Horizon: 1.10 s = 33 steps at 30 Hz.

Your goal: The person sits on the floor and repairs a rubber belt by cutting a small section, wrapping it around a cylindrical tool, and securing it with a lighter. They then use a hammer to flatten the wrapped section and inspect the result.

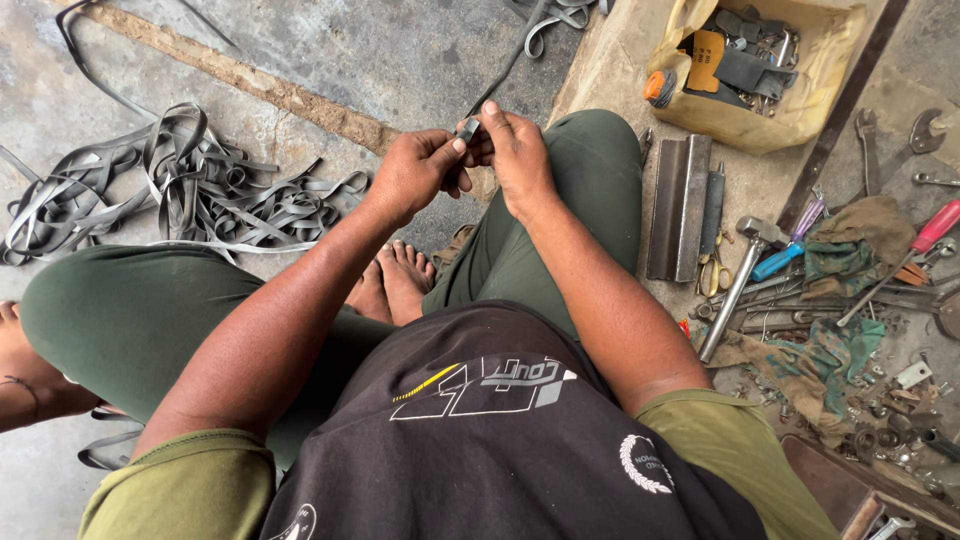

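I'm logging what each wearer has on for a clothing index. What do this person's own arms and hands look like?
Both arms are bare from the short olive-green sleeves down. The left hand and right hand wear no gloves; no rings or watch show. The sleeves belong to a shirt with a black front panel carrying white and yellow printed graphics.

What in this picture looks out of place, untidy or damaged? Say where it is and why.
Tools lie scattered on the floor at the right: a hammer, a red-handled screwdriver and spanners among rags and small metal bits. Grey rubber strips lie tangled at the left. Both hands, left hand and right hand, pinch one strip's end.
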### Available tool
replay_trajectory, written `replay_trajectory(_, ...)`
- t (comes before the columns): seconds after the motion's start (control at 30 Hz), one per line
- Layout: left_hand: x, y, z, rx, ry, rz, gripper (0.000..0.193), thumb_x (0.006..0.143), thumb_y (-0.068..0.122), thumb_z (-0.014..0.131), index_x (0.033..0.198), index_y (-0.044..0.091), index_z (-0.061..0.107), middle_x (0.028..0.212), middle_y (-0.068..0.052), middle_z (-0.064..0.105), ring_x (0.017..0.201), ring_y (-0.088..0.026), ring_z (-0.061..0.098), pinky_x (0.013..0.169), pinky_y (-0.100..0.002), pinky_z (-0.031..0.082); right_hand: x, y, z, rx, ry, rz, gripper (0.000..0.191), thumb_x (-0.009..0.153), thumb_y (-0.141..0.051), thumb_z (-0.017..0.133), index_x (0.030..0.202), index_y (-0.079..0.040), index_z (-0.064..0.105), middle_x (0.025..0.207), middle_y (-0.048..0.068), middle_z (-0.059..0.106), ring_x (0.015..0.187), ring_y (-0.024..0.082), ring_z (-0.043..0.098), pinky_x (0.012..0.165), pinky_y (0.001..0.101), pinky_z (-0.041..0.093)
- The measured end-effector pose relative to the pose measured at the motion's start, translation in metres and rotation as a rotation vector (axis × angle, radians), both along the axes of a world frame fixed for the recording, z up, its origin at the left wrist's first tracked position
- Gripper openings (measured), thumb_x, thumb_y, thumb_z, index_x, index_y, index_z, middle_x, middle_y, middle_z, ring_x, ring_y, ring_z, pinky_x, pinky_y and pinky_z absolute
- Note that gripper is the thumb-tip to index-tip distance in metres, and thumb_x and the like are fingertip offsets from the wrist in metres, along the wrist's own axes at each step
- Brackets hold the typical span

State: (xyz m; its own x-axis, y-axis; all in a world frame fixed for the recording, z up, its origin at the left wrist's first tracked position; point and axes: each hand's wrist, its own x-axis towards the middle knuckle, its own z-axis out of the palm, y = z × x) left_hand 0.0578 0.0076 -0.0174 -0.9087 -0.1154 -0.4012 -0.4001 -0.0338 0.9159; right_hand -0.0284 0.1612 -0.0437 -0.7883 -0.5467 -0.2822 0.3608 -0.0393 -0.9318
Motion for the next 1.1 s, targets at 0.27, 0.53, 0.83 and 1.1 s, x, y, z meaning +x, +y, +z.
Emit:
replay_trajectory(0.27, -0.002, 0.0, -0.005, -0.039, -0.005, 0.03, 0.028, 0.106, 0.021, 0.056, 0.097, -0.001, 0.071, 0.071, -0.007, 0.073, 0.061, -0.011, 0.067, 0.059, -0.027, 0.056, 0.004, -0.002, -0.001, 0.007, 0.048, 0.037, 0.027, 0.103, -0.028, 0.066, 0.099, -0.002, 0.072, 0.085, 0.005, 0.07, 0.076, 0.012, 0.065, 0.071, 0.0288, 0.056)
replay_trajectory(0.53, -0.013, -0.03, 0.019, -0.161, 0.174, -0.127, 0.028, 0.098, 0.015, 0.052, 0.118, 0.003, 0.067, 0.11, -0.015, 0.069, 0.103, -0.02, 0.064, 0.093, -0.035, 0.05, 0.014, 0.004, 0.031, 0.233, 0.965, -0.101, 0.012, 0.087, -0.012, 0.081, 0.087, -0.006, 0.071, 0.098, 0.008, 0.066, 0.095, 0.024, 0.067, 0.085, 0.0366, 0.055)
replay_trajectory(0.83, -0.028, 0.014, 0.043, 0.341, 0.071, -0.221, 0.071, 0.105, 0.059, 0.031, 0.137, 0.003, 0.06, 0.116, -0.008, 0.07, 0.098, -0.015, 0.065, 0.076, -0.026, 0.049, 0.045, 0.029, 0.077, 0.294, 0.916, 0.035, 0.014, 0.085, -0.015, 0.082, 0.095, -0.008, 0.076, 0.099, 0.007, 0.072, 0.098, 0.024, 0.071, 0.084, 0.0377, 0.058)
replay_trajectory(1.1, -0.021, 0.047, 0.078, 0.154, -0.037, -0.375, 0.052, 0.105, 0.043, 0.041, 0.128, 0.003, 0.064, 0.08, -0.007, 0.071, 0.062, -0.011, 0.058, 0.059, -0.027, 0.049, 0.024, 0.072, 0.074, 0.251, 0.505, -0.191, 0.01, 0.094, -0.012, 0.076, 0.098, -0.004, 0.076, 0.089, 0.005, 0.072, 0.082, 0.012, 0.07, 0.072, 0.0281, 0.056)
